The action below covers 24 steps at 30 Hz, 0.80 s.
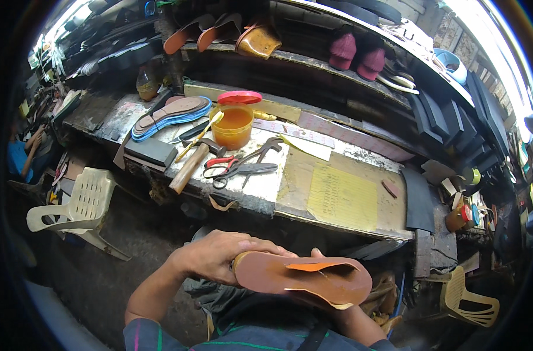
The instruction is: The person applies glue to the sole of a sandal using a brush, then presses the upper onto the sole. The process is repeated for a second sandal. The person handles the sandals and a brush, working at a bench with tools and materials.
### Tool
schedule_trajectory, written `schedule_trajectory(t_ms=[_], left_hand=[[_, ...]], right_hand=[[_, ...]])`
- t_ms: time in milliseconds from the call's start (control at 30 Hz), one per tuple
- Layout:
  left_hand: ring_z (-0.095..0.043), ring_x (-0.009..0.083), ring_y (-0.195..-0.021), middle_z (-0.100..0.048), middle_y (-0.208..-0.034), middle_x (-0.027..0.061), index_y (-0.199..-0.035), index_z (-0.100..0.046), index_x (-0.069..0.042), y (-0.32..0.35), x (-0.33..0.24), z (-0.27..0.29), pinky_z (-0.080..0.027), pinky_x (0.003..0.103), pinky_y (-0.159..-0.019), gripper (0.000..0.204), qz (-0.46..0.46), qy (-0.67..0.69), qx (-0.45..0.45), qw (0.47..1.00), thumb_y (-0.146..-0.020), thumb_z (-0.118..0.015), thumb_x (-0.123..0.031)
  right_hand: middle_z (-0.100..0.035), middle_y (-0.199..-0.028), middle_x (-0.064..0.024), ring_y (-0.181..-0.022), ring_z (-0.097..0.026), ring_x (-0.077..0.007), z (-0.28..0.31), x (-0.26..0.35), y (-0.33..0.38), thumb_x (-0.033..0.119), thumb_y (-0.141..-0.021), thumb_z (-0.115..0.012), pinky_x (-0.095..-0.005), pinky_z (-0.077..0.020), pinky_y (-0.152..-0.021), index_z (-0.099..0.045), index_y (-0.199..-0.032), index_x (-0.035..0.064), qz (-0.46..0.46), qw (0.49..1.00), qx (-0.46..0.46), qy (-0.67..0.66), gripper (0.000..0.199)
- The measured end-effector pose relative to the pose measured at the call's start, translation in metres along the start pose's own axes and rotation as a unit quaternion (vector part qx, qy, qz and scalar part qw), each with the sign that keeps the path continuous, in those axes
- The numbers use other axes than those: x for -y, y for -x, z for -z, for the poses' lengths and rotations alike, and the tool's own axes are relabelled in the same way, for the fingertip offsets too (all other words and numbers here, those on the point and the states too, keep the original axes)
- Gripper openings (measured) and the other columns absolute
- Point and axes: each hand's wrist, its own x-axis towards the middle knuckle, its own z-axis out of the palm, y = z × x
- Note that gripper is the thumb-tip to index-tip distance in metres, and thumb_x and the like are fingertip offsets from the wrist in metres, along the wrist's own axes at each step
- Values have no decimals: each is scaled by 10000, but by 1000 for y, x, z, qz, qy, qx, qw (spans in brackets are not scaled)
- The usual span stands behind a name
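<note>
While the left hand (211,257) is curled over the heel end of a brown shoe sole (301,279), with its fingers wrapped down around the edge, the sole is held level in front of the body, below the near edge of the workbench (342,199). The right hand (328,304) is mostly hidden beneath the toe end; only 1 fingertip shows above the far edge, so its grasp cannot be told with certainty, though it appears to support the sole from underneath. An orange layer (319,266) is lifted and curled away from the sole near its toe, which suggests that the piece is thin, light and flexible rather than stiff. It is judged unlikely to break, but likely to bend or peel further if gripped by the loose flap; the firm heel and the side edges are the better places for a hold.

On the bench, 1 clear plastic jar (232,126) is seen, roughly half filled with an amber liquid that may be glue, its red lid (239,97) resting tilted on the rim and a stick (199,137) leaning beside it. Just in front lie red-handled scissors (234,168) and a hammer (189,167). A stack of cut soles (170,114) lies to the left. A small tin with a red top (458,217) stands at the right; its contents cannot be seen.
</note>
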Motion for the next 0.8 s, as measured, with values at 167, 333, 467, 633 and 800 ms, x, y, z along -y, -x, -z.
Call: schedule_trajectory(t_ms=[167, 333, 467, 633, 800], left_hand=[[-708, 346, -1222, -723, -1349, 139, -1405, -661, -67, 12, 7, -13, -566, 425, -1037, 836, -30, 35, -105, 993, -673, -965, -330], [-677, 263, -1271, -693, -1374, 165, -1426, -616, 11, 25, 25, -50, -538, 393, -1071, 890, -22, 144, -214, 966, -666, -1032, -192], [-639, 215, -1286, -671, -1388, 112, -1498, -531, 32, 26, 25, -93, -512, 409, -1122, 926, 74, 436, -305, 843, -722, -1000, -154], [-639, 238, -1301, -657, -1405, 147, -1500, -519, 56, 9, 19, -95, -496, 402, -1133, 904, 9, 488, -290, 823, -729, -937, -165], [-723, 210, -941, -684, -1234, 164, -1493, -477, 62, -10, 6, -86, -618, 341, -797, 951, 49, 462, -332, 821, -739, -946, -276]], right_hand=[[-421, -1609, -209, -1329, -510, -315, 12, -6, 7, 640, -1096, -435, -464, -432, -1115, -294, -1687, 61, 39, 993, -81, 71, 839], [-691, -1122, -286, -623, -679, -272, 24, -5, 7, 718, -1035, -509, -341, -567, -508, -413, -1629, 77, -14, 988, -53, 144, 880], [-661, -1177, -393, -688, -726, -305, 17, -4, -1, 842, -984, -456, -354, -610, -552, -384, -1657, 99, 4, 993, 26, 117, 1005], [-700, -1178, -381, -715, -778, -322, -1, 16, -3, 927, -943, -278, -347, -628, -556, -233, -1690, 123, 30, 983, 23, 180, 1098], [-741, -1074, -344, -651, -773, -288, -34, 57, -21, 860, -1006, -177, -330, -629, -530, -277, -1649, 101, -30, 971, -10, 235, 1000]])
